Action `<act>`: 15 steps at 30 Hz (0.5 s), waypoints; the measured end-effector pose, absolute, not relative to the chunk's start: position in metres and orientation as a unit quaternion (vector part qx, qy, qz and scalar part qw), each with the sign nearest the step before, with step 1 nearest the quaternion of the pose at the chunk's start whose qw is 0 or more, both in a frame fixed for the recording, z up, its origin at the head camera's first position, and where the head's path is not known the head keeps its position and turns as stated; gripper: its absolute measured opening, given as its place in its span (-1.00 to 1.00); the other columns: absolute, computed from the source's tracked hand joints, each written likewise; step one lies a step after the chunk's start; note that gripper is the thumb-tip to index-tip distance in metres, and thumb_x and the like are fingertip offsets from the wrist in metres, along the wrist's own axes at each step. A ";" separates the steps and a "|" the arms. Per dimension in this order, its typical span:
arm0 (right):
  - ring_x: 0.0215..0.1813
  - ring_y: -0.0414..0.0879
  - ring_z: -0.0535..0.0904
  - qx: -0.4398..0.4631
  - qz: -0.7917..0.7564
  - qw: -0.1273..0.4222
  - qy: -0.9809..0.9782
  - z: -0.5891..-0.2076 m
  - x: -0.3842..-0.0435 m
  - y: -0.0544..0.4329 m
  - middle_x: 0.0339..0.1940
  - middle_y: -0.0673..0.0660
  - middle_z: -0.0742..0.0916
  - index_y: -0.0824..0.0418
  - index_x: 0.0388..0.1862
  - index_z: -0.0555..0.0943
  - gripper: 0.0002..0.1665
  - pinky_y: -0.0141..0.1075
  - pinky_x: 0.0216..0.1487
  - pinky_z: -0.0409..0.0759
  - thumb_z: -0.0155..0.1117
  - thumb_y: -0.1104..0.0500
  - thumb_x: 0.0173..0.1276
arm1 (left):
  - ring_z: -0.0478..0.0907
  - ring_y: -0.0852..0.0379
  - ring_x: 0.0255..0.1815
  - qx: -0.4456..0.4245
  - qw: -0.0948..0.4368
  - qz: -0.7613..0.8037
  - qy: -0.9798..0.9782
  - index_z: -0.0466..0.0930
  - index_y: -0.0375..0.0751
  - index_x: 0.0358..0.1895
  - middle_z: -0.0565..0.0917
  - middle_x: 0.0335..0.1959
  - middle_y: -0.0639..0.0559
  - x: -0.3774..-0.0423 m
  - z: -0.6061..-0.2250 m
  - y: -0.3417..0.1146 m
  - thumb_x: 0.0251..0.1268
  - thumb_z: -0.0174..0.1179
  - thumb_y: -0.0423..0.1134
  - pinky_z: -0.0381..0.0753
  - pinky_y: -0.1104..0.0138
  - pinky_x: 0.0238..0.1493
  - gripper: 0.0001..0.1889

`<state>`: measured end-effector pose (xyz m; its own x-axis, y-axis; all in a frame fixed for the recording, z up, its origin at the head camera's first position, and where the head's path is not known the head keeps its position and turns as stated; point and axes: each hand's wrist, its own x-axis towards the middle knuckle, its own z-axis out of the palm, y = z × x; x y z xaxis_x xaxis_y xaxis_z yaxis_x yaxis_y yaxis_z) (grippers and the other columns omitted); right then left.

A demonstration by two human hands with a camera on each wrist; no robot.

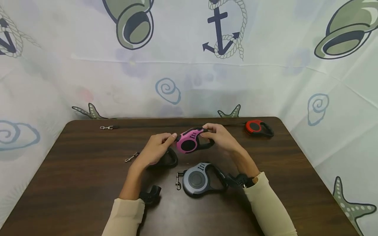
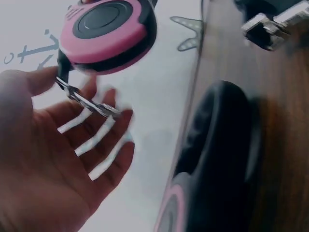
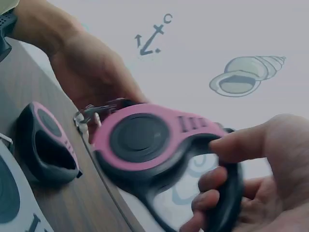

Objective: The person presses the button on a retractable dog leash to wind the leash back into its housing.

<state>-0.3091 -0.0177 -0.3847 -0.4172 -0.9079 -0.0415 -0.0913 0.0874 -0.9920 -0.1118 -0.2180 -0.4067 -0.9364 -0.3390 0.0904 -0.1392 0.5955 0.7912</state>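
A pink and black retractable dog leash [image 1: 189, 141] is held above the table between both hands. My right hand [image 1: 220, 136] grips its black handle, fingers curled through the loop in the right wrist view. My left hand [image 1: 156, 147] pinches the short black strap by the metal clip [image 2: 91, 103], its other fingers spread. Below the left hand lies another pink and black leash [image 3: 48, 140], mostly hidden in the head view. Nearer to me rests a grey and black leash [image 1: 196, 180] with its clip on the left.
A red and black leash [image 1: 259, 128] lies at the table's back right corner. A dark cord runs along the back edge towards a metal clip [image 1: 106, 127] at the left. Behind the brown table [image 1: 73, 183] hangs a white sea-patterned cloth [image 1: 189, 75].
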 end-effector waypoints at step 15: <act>-0.27 -0.07 0.34 -0.368 -0.642 0.444 0.505 -0.394 -0.313 -0.016 -0.39 0.03 0.53 0.17 -0.40 0.61 -0.65 -0.18 0.00 0.28 0.07 0.13 0.64 | 0.51 -0.12 -0.24 0.115 0.178 -0.590 -0.779 0.43 -0.36 -0.40 0.50 -0.41 -0.08 -0.116 -0.410 -0.211 0.74 0.02 -0.09 0.51 0.18 -0.03 -0.54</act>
<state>-0.3131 -0.0156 -0.3943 -0.3349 -0.9419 0.0238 0.1992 -0.0955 -0.9753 -0.1160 -0.2112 -0.4099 -0.9106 -0.3883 0.1412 0.0306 0.2773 0.9603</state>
